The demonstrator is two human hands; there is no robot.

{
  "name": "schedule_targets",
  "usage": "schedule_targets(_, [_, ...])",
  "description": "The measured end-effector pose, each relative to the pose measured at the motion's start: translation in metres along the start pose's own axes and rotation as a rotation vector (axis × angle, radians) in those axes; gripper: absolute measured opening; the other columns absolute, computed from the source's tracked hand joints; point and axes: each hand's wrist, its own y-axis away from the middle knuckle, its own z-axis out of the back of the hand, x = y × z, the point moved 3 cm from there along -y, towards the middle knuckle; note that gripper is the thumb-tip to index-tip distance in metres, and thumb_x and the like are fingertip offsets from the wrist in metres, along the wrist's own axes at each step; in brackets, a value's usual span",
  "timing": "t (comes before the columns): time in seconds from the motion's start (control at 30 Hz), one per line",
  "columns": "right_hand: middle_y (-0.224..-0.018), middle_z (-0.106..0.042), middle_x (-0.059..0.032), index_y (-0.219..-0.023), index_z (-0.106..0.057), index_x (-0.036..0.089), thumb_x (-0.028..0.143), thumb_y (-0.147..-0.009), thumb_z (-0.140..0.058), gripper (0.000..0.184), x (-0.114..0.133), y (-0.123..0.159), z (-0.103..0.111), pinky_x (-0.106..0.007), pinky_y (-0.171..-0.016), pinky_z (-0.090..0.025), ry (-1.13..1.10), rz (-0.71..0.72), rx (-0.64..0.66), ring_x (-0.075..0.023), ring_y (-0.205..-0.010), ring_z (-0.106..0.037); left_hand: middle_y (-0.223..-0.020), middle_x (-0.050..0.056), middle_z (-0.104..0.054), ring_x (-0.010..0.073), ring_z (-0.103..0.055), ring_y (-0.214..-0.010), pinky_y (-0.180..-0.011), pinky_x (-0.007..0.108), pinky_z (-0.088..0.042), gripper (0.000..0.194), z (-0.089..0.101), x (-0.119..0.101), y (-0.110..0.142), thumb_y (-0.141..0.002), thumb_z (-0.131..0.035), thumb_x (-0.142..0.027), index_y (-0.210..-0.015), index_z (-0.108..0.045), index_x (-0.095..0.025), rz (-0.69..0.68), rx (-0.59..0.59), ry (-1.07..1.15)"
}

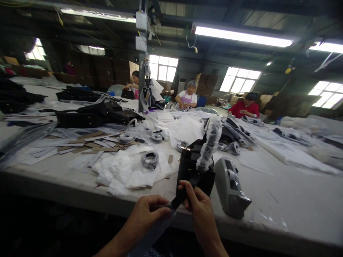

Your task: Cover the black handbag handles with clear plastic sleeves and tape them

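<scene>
Left hand (146,216), nearest me: thumb pinched on curled fingers, no visible gap, gripping the lower end of a black strap (179,199); translucent film (157,233) hangs below. Right hand (202,208): thumb and index closed on the same strap further up, other fingers loosely curled. Just beyond, black bag (184,166) at the table's (270,196) near edge, wrapped handle (212,142) raised. Grey tape dispenser (230,189) just right of it. White sheets (118,171) left, grey coil (150,159) on top. Far side: co-worker in red (248,108), another in pink apron (188,100).
</scene>
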Motion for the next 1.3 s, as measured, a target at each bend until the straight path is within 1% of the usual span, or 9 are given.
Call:
schedule_targets(0.1, [-0.07, -0.065, -0.003, -0.099, -0.077, 0.014, 0.056, -0.081, -0.069, 0.046, 0.003, 0.001, 0.003, -0.023, -0.048, -0.024, 0.026, -0.005, 0.011, -0.0066, -0.052, -0.034, -0.079, 0.007, -0.077, 0.022, -0.066, -0.076, -0.068, 0.026, -0.045, 0.022, -0.009, -0.002, -0.002, -0.078, -0.071, -0.033, -0.086, -0.079, -0.014, -0.039, 0.011, 0.025])
schedule_targets(0.2, [-0.065, -0.061, -0.0008, -0.102, -0.076, 0.015, 0.054, -0.082, -0.069, 0.045, 0.003, 0.002, 0.006, -0.022, -0.049, -0.025, -0.073, -0.027, -0.012, -0.0064, -0.052, -0.033, -0.08, 0.006, -0.076, 0.0213, -0.065, -0.078, -0.071, 0.026, -0.044, 0.028, -0.018, -0.003, -0.002, -0.082, -0.068, -0.039, -0.09, -0.079, -0.015, -0.04, 0.031, 0.134])
schedule_targets(0.37, [-0.056, -0.053, 0.0022, -0.103, -0.076, 0.016, 0.051, -0.081, -0.072, 0.042, 0.001, 0.004, 0.007, -0.021, -0.048, -0.026, -0.259, -0.09, -0.03, -0.0069, -0.052, -0.033, -0.094, 0.006, -0.077, 0.024, -0.066, -0.091, -0.08, 0.028, -0.046, 0.03, -0.023, 0.002, 0.001, -0.078, -0.073, -0.035, -0.102, -0.078, -0.018, -0.02, 0.044, 0.251])
schedule_targets(0.53, [-0.07, -0.063, -0.0019, -0.101, -0.076, 0.016, 0.05, -0.082, -0.072, 0.039, 0.001, 0.006, 0.005, -0.021, -0.047, -0.024, -0.261, -0.092, -0.028, -0.005, -0.051, -0.032, -0.092, 0.003, -0.074, 0.0163, -0.065, -0.073, -0.068, 0.024, -0.048, 0.043, -0.016, 0.013, -0.001, -0.063, -0.083, -0.024, -0.105, -0.076, -0.021, 0.051, -0.096, 0.335])
schedule_targets(0.7, [-0.058, -0.057, 0.0008, -0.101, -0.076, 0.015, 0.051, -0.084, -0.069, 0.04, -0.001, 0.005, 0.003, -0.022, -0.049, -0.024, -0.161, -0.074, 0.036, -0.006, -0.051, -0.033, -0.08, 0.002, -0.073, 0.0137, -0.065, -0.073, -0.068, 0.02, -0.048, 0.038, -0.019, 0.013, -0.006, -0.062, -0.088, -0.028, -0.096, -0.076, -0.017, 0.049, -0.14, 0.468])
schedule_targets(0.9, [-0.073, -0.065, -0.0028, -0.099, -0.077, 0.015, 0.049, -0.081, -0.073, 0.038, 0.003, 0.002, 0.007, -0.021, -0.048, -0.025, -0.255, -0.091, 0.025, -0.0048, -0.051, -0.032, -0.079, 0.0, -0.073, 0.0109, -0.065, -0.07, -0.065, 0.018, -0.048, 0.035, -0.033, 0.01, -0.015, -0.066, -0.087, -0.028, -0.097, -0.074, -0.019, 0.074, -0.051, 0.646])
schedule_targets(1.0, [-0.077, -0.067, -0.0033, -0.097, -0.077, 0.016, 0.047, -0.08, -0.075, 0.036, 0.006, 0.003, 0.011, -0.02, -0.047, -0.026, -0.296, -0.097, -0.012, -0.0048, -0.051, -0.033, -0.092, 0.004, -0.076, 0.0151, -0.069, -0.085, -0.076, 0.021, -0.05, 0.037, -0.033, 0.012, -0.016, -0.069, -0.085, -0.027, -0.103, -0.073, -0.02, 0.048, -0.013, 0.6])
schedule_targets(1.13, [-0.073, -0.065, -0.0025, -0.099, -0.077, 0.017, 0.047, -0.079, -0.075, 0.037, 0.005, 0.005, 0.01, -0.021, -0.046, -0.026, -0.32, -0.114, -0.016, -0.0055, -0.05, -0.033, -0.114, 0.01, -0.074, 0.026, -0.064, -0.113, -0.094, 0.031, -0.05, 0.041, -0.028, 0.013, -0.012, -0.067, -0.085, -0.025, -0.106, -0.072, -0.019, -0.024, 0.006, 0.532])
schedule_targets(1.3, [-0.072, -0.064, -0.0034, -0.098, -0.077, 0.014, 0.048, -0.082, -0.072, 0.039, 0.001, 0.005, 0.008, -0.021, -0.047, -0.026, -0.242, -0.094, 0.021, -0.0055, -0.05, -0.034, -0.118, 0.011, -0.072, 0.03, -0.064, -0.115, -0.092, 0.036, -0.053, 0.046, -0.022, 0.015, -0.013, -0.064, -0.087, -0.027, -0.106, -0.072, -0.02, -0.038, -0.06, 0.514])
